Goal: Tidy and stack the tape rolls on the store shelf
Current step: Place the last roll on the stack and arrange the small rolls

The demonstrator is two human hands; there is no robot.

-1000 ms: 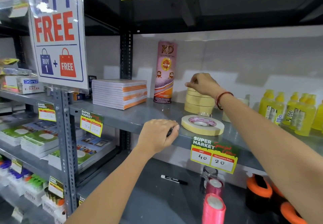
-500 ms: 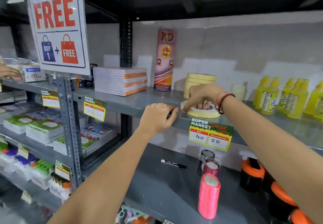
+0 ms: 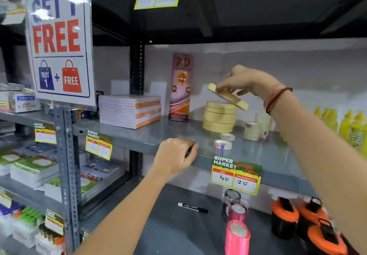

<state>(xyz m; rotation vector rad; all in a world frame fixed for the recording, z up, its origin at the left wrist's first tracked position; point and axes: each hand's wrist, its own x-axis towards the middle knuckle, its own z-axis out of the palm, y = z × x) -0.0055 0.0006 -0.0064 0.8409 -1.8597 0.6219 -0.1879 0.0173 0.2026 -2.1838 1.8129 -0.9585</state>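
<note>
The right hand (image 3: 245, 82) is pinching a wide tape roll (image 3: 228, 96), tilted, just above the stack of rolls (image 3: 220, 116) directly beneath, while the left hand (image 3: 174, 156) is gripping the shelf (image 3: 158, 135) edge.

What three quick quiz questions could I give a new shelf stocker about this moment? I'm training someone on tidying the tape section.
1. True or false: the wide tape roll in the right hand already lies flat on the tape stack.
2. What does the left hand rest on?
A. the notebooks
B. the shelf edge
C. the marker
3. Fill in: two small tape rolls lie loose in ___ of the stack.

Key:
1. False: it is tilted above the stack.
2. B, the shelf edge.
3. front
</note>
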